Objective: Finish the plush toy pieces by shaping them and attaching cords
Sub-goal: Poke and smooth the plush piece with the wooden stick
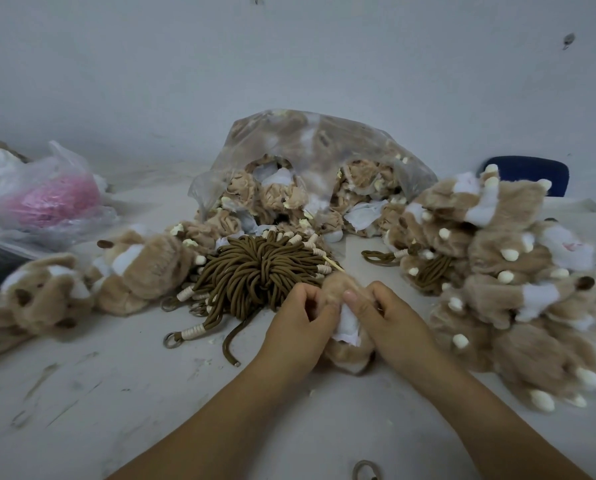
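A tan plush piece with a white patch (346, 332) is held between both hands just above the table's middle. My left hand (298, 323) grips its left side with curled fingers. My right hand (386, 317) pinches its top right, thumb pressed on the fur. A thin wooden stick (332, 265) pokes out beyond the piece. Behind the hands lies a bundle of brown cords (255, 275) with cream-wrapped ends and metal rings.
A clear bag (310, 150) of unshaped plush pieces stands at the back. Plush heaps lie right (518, 271) and left (82, 275). Plastic bags with pink material (54, 199) sit far left. A blue chair back (531, 171) shows at right. A loose ring (365, 471) lies near the front edge.
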Motion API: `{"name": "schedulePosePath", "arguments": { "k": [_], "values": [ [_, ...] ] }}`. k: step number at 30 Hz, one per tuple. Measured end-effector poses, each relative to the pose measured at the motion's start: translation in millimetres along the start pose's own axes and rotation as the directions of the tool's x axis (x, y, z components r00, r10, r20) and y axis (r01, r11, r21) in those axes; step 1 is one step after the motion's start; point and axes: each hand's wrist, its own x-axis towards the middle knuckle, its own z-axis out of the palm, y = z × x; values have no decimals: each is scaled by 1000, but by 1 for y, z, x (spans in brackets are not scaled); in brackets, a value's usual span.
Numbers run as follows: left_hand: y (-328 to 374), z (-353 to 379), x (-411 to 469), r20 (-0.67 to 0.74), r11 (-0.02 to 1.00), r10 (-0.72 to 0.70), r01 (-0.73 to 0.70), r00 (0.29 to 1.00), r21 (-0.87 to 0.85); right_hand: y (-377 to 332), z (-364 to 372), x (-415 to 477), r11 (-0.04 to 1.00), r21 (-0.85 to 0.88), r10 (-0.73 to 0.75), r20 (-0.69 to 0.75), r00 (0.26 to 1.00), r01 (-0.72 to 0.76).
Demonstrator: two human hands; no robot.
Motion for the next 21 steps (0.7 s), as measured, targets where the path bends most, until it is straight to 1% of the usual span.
{"name": "schedulePosePath", "arguments": {
  "k": [2, 4, 6, 8, 10, 13, 14, 16, 18, 21],
  "values": [
    [0, 0, 1, -72, 996, 33, -27, 997, 90, -2, 3, -1, 994, -81, -70, -22, 997, 68],
    [1, -2, 2, -115, 987, 66, -49, 991, 150, -5, 5, -3, 985, -111, -131, 14, 991, 132],
    [0, -4, 3, -138, 986, 88, -67, 987, 155, -7, 6, -5, 977, -133, -161, 71, 984, 169],
    [0, -5, 4, -140, 991, 74, -57, 987, 121, -9, 5, -7, 981, -90, -164, 93, 982, 172],
    [-1, -6, 5, -93, 998, 48, -44, 994, 47, -9, 5, -7, 992, -8, -124, 81, 989, 125],
    [1, -6, 4, 27, 990, 28, -24, 999, -139, -6, 5, -5, 992, 121, -19, 4, 1000, 19],
    [1, -5, 3, 69, 985, 25, -13, 997, -170, -6, 3, -4, 989, 145, 7, -9, 1000, -5],
    [0, -3, 1, 125, 988, 33, -14, 992, -151, -5, 1, -2, 986, 164, 29, -8, 1000, -27],
    [-1, -2, 0, 149, 992, 42, -23, 988, -126, -3, 0, -1, 982, 186, 33, -1, 999, -32],
    [-2, -3, 2, 158, 991, -10, 30, 987, -128, -1, 1, -2, 984, 176, 28, 15, 999, -30]
  ]
}}
